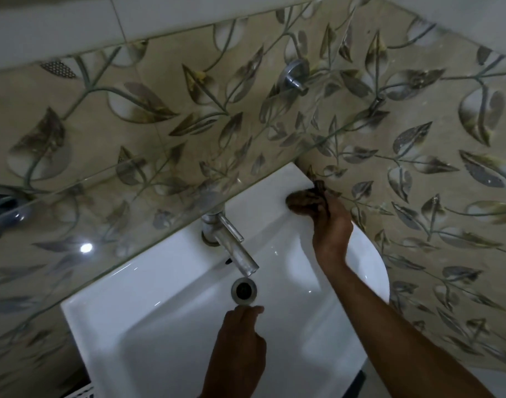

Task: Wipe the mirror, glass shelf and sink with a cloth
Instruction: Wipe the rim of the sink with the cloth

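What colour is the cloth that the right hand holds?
Dark brown; the cloth is bunched on the white sink rim, seen in the head view.

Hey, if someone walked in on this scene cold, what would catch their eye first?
Probably the white sink filling the lower middle, with its chrome tap pointing down at the drain. Next, the right hand pressing a dark cloth onto the sink's back right corner, while the left hand hovers over the basin below the drain. Behind it all, the leaf-patterned tiles and the glass shelf above the tap stand out.
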`<action>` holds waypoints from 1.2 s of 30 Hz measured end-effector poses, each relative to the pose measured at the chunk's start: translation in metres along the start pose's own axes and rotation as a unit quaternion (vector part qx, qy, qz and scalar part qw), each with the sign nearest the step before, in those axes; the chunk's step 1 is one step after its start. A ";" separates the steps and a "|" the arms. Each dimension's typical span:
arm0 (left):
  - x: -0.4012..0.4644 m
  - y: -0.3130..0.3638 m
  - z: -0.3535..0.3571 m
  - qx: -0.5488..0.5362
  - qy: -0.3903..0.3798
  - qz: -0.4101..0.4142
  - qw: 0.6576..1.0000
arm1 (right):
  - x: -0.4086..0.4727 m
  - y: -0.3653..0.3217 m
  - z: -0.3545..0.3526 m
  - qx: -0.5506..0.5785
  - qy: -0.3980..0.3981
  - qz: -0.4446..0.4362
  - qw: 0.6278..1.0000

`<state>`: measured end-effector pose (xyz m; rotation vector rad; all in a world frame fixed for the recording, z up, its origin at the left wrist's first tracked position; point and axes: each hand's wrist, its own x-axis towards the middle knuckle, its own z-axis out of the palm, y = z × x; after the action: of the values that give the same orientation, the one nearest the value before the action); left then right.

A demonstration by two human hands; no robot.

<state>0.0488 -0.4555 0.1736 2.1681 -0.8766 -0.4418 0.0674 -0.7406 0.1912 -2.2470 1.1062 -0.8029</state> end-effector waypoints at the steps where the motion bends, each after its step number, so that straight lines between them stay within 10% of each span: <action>1: 0.004 0.003 -0.004 0.000 0.009 -0.003 1.000 | 0.002 -0.014 0.001 0.043 0.002 0.053 0.998; 4: 0.018 0.007 -0.012 0.016 0.032 -0.010 0.999 | -0.004 -0.049 0.022 0.080 -0.070 -0.009 0.994; 9: 0.037 0.009 -0.018 0.020 0.035 -0.009 0.999 | -0.007 -0.046 0.075 -0.174 -0.145 -0.225 0.948; 24: 0.032 -0.019 -0.009 0.025 0.020 0.029 0.999 | -0.025 0.048 -0.030 -0.408 -0.104 -0.122 0.899; 36: 0.016 -0.016 -0.003 0.016 -0.010 -0.011 1.000 | 0.054 0.016 0.029 -0.238 -0.181 -0.227 0.927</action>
<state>0.0694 -0.4575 0.1631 2.2089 -0.8773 -0.4639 0.1060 -0.7882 0.1757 -2.9716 0.6550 -0.2594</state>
